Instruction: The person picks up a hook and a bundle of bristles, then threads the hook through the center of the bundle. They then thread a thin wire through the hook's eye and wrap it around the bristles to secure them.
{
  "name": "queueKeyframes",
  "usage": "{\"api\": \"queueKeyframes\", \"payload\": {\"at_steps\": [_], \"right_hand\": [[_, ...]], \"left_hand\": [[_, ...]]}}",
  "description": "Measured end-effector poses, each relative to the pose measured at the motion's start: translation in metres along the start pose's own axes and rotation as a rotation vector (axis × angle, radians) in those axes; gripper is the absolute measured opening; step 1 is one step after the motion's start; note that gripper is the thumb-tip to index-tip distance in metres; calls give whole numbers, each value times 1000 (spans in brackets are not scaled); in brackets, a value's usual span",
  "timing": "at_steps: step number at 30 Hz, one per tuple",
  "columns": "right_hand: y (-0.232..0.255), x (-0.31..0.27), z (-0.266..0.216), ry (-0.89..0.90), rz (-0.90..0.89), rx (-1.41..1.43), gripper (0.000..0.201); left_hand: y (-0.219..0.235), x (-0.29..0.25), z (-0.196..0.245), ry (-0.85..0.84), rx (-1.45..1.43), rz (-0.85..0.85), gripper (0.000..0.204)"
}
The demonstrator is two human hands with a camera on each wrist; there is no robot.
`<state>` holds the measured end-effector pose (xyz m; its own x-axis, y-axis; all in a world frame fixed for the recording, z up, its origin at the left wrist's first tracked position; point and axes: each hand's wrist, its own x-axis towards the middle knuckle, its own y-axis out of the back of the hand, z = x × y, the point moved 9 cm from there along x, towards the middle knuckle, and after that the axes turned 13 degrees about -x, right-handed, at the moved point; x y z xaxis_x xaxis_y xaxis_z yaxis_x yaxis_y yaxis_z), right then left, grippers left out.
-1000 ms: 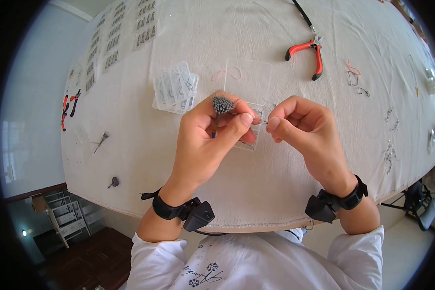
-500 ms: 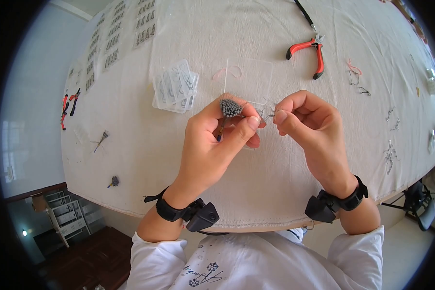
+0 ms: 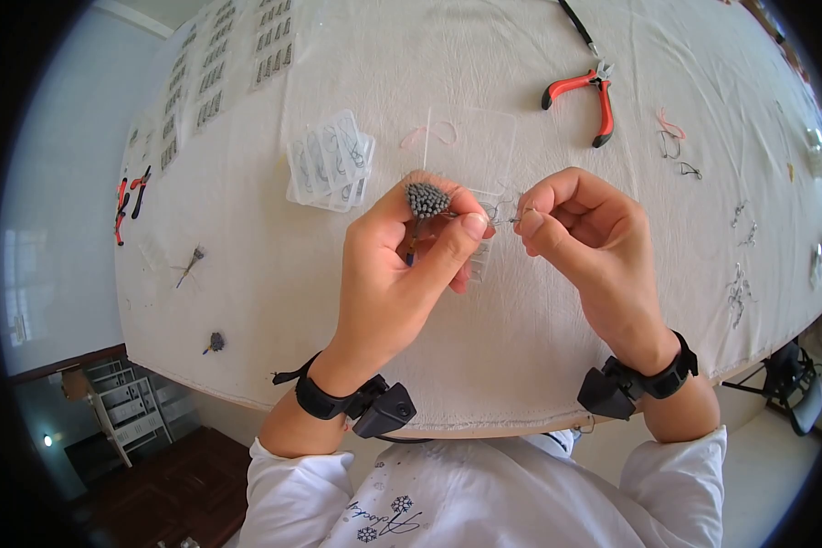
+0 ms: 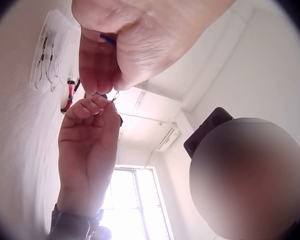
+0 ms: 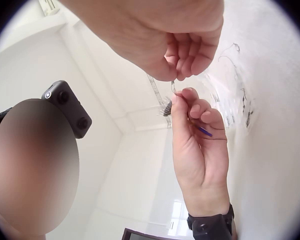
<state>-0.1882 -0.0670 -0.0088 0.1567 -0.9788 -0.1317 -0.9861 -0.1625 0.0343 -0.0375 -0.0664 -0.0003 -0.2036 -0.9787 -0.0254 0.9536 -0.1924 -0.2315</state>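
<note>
My left hand [image 3: 384, 274] holds a fan-shaped bundle of thin stalks with grey tips [image 3: 426, 200] between its fingers. A blue end [image 5: 206, 131] of that bundle pokes out below them in the right wrist view. Thumb and forefinger of the same hand pinch one end of a small thin metal wire piece [image 5: 173, 86]. At its other end, my right hand [image 3: 594, 242] pinches the piece between thumb and forefinger, its other fingers curled. Behind the left fingertips lies an open clear plastic box [image 3: 470, 137], partly hidden by the hand, with fine wire shapes around it.
Stacked clear cases [image 3: 329, 163] with fish hooks lie left of the box. Red-handled pliers [image 3: 603, 110] rest at the back right. Loose hooks and wire bits [image 3: 738, 294] are scattered at right. Two smaller grey-tipped bundles, one here [image 3: 192, 265], lie at left.
The right hand has shifted slightly right and away from the body, widening the gap between the fingertips. The left hand moved a little right, then back left. Both keep their pinch.
</note>
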Motion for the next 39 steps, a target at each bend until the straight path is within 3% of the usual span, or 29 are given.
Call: {"api": "queueKeyframes", "payload": {"at_steps": [17, 39], "right_hand": [[-1, 0, -3, -21, -37, -49, 8], [3, 0, -1, -6, 12, -25, 9]], "left_hand": [[5, -2, 7, -76, 44, 61, 16], [2, -3, 0, 7, 47, 65, 13]]}}
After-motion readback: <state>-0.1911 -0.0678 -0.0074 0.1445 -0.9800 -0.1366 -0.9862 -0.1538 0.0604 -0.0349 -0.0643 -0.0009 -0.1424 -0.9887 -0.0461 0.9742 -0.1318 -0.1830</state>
